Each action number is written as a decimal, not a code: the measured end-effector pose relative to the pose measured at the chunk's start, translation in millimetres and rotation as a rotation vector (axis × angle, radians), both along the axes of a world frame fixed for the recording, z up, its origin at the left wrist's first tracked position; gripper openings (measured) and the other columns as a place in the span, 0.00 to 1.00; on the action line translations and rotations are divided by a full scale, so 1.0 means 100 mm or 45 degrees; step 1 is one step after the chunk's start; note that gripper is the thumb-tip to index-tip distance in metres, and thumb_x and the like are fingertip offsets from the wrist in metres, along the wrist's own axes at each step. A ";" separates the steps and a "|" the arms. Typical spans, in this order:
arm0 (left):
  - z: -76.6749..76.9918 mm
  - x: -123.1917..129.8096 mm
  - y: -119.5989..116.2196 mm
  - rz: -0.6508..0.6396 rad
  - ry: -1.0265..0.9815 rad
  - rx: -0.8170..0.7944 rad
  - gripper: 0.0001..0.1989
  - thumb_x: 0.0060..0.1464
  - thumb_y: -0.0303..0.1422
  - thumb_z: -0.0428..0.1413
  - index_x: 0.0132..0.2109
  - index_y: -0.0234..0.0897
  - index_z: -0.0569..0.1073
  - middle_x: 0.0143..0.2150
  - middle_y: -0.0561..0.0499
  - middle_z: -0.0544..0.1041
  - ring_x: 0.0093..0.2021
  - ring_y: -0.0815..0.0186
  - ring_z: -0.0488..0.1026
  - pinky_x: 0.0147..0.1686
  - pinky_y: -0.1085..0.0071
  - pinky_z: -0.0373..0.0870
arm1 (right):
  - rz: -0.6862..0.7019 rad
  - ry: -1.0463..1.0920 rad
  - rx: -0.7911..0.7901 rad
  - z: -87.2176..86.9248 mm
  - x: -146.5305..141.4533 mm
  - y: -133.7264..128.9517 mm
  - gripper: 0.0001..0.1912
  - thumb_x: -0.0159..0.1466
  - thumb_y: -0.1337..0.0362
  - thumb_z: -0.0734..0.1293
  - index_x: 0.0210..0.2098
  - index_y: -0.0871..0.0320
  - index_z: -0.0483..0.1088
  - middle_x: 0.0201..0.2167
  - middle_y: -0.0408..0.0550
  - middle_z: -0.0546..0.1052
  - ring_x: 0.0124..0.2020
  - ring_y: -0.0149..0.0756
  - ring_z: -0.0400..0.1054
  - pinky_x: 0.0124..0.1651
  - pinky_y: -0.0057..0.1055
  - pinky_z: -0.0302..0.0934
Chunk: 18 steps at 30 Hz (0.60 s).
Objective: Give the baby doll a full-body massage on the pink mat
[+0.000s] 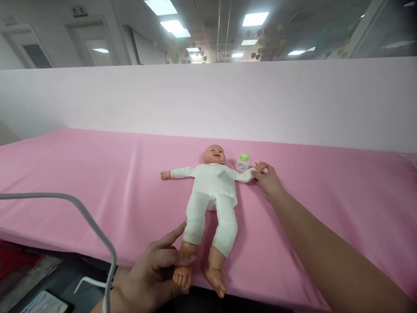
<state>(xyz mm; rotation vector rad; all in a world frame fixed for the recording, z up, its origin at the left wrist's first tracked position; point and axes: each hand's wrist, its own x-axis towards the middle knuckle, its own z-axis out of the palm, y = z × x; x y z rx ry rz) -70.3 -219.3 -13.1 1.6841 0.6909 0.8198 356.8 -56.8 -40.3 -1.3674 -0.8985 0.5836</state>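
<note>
A long white partition (pixel 208 104) closes off the back, with ceiling lights (pixel 256 19) and coloured heart shapes (pixel 276 48) showing above it. In front spreads the pink-covered worktop (pixel 97 174). A doll (pixel 214 180) in white clothes lies face up across its middle, feet at the near edge. A grey cable (pixel 81 206) arches over the near left of the worktop and passes in front of the left wrist. The left hand (pixel 156 269) has its grip closed round the doll's ankle and foot; the right hand (pixel 270 180) has its grip pinched on the doll's wrist. Just beside that arm stands a small bottle (pixel 238 161) with a green cap (pixel 244 156), its label (pixel 241 166) printed too small to read
</note>
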 end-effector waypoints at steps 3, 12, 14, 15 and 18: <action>0.06 0.09 -0.03 -0.061 -0.018 0.071 0.20 0.57 0.29 0.67 0.55 0.55 0.83 0.78 0.48 0.58 0.54 0.48 0.82 0.44 0.60 0.83 | 0.078 0.206 -0.108 -0.02 0.06 0.02 0.36 0.57 0.63 0.77 0.61 0.49 0.62 0.71 0.54 0.67 0.62 0.46 0.73 0.57 0.45 0.76; 0.25 0.16 0.06 -0.071 -0.050 0.150 0.18 0.60 0.31 0.65 0.56 0.52 0.83 0.78 0.45 0.57 0.56 0.49 0.81 0.47 0.61 0.82 | 0.046 0.028 0.117 0.15 -0.09 -0.07 0.39 0.58 0.58 0.77 0.64 0.51 0.60 0.64 0.55 0.74 0.56 0.46 0.76 0.57 0.48 0.74; 0.32 0.18 0.14 -0.018 -0.012 0.142 0.15 0.62 0.34 0.64 0.55 0.50 0.84 0.78 0.44 0.57 0.57 0.48 0.80 0.47 0.61 0.82 | 0.002 -0.166 0.154 0.23 -0.25 -0.13 0.36 0.58 0.57 0.77 0.63 0.51 0.63 0.59 0.54 0.78 0.52 0.46 0.78 0.55 0.48 0.74; 0.35 0.21 0.20 0.014 0.005 0.159 0.14 0.62 0.35 0.64 0.54 0.49 0.85 0.77 0.45 0.59 0.61 0.45 0.77 0.51 0.59 0.80 | 0.000 -0.265 0.164 0.27 -0.34 -0.17 0.35 0.58 0.57 0.77 0.61 0.52 0.64 0.55 0.53 0.80 0.49 0.46 0.78 0.54 0.47 0.74; 0.44 0.34 0.40 0.096 0.028 0.232 0.14 0.61 0.36 0.65 0.54 0.49 0.85 0.75 0.46 0.64 0.73 0.41 0.61 0.64 0.50 0.70 | 0.077 -0.654 0.195 0.35 -0.62 -0.27 0.27 0.60 0.57 0.75 0.58 0.51 0.69 0.50 0.50 0.82 0.47 0.47 0.78 0.51 0.46 0.73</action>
